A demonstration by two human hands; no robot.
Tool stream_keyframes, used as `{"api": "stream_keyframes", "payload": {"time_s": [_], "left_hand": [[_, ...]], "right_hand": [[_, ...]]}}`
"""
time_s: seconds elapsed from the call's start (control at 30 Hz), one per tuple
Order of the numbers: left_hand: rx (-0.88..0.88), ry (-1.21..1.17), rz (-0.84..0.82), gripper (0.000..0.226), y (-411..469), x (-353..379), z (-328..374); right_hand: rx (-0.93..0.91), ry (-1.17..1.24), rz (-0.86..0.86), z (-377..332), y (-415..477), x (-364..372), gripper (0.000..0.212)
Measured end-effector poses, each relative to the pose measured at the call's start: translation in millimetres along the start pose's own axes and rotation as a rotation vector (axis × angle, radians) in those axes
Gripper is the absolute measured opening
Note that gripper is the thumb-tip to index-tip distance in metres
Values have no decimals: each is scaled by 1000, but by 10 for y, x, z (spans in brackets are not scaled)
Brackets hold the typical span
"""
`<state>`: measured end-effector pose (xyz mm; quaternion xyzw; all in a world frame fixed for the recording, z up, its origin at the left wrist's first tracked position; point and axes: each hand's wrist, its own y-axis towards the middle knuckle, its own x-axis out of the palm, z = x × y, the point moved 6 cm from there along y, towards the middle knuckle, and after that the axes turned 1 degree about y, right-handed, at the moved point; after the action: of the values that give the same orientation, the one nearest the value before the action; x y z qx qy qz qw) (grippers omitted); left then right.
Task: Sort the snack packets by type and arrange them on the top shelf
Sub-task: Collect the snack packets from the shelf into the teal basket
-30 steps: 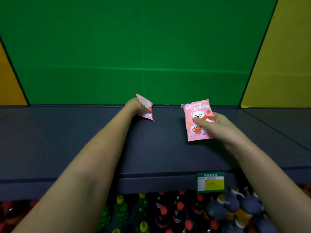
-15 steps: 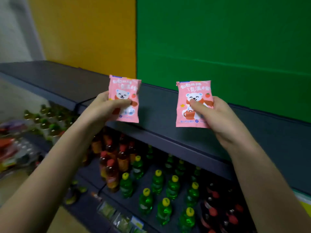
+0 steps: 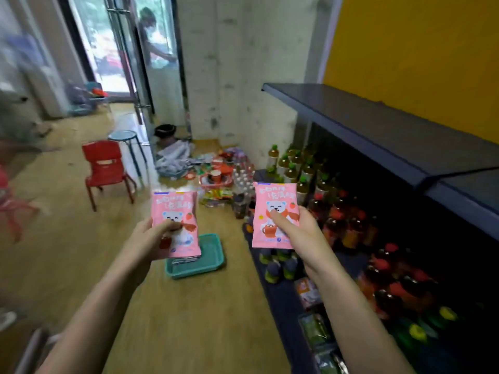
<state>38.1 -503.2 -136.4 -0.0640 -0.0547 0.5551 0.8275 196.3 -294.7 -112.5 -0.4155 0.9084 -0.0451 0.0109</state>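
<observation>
Pink snack packets, upright and apart, pinched one each by left hand (image 3: 151, 237) and right hand (image 3: 299, 233).

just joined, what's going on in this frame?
A person holds two matching pink bear-print snack packets, one per hand. The left hand grips the left packet, and the right hand pinches the right packet with the thumb on its front. Both are in the air over the floor, above a teal basket. Neither is on the top shelf yet; it runs along the right, above the bottles.
</observation>
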Motion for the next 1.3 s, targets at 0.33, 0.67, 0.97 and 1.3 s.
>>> {"api": "stream_keyframes", "payload": {"time_s": [0.33,0.67,0.97,1.3], "left_hand": [[-76,17,124,12,1194,-1448,-362],[-240,-9,67,21,3055,-1539,-1048],[-469,-36,151,11,5137,-1414,-1840],[-669,-5,57,16,6752,-1214,-3896]], "right_hand": [[126,32,-9,646,1232,1241,32],[238,-34,-19,1502,3052,1938,27],[381,-59,-60,2376,5045,2652,27],[572,-88,-36,4438,6316,3023,29]]}}
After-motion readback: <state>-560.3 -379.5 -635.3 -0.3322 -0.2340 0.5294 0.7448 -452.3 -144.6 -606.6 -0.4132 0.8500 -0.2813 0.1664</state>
